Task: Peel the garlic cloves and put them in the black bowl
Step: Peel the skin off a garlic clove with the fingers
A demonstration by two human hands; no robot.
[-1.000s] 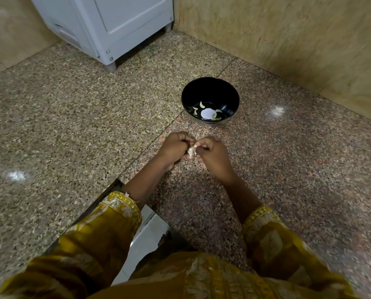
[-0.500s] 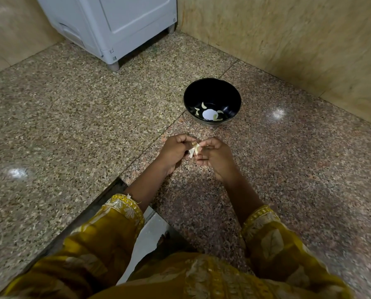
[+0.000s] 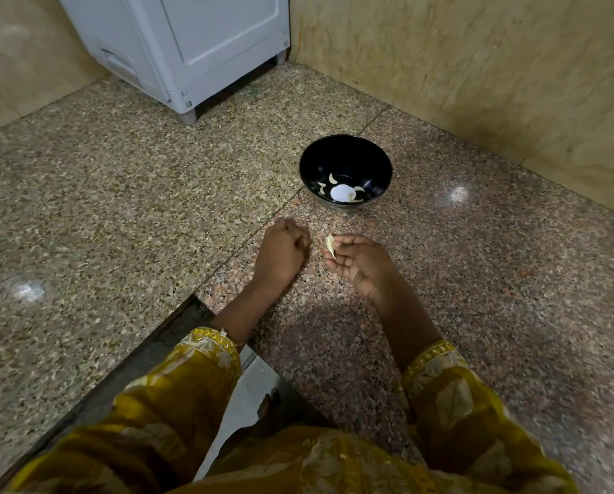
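The left hand (image 3: 284, 249) is curled in a fist; the right hand (image 3: 360, 260), near it, pinches a garlic clove (image 3: 330, 245) at its fingertips. Both forearms reach forward.

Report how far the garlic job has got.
Done: a few peeled cloves lie in the black bowl. In hand: the right hand pinches one pale garlic clove, seemingly peeled, short of the bowl; the left hand is a closed fist, contents hidden. Left: drop that clove in. No unpeeled garlic shows.
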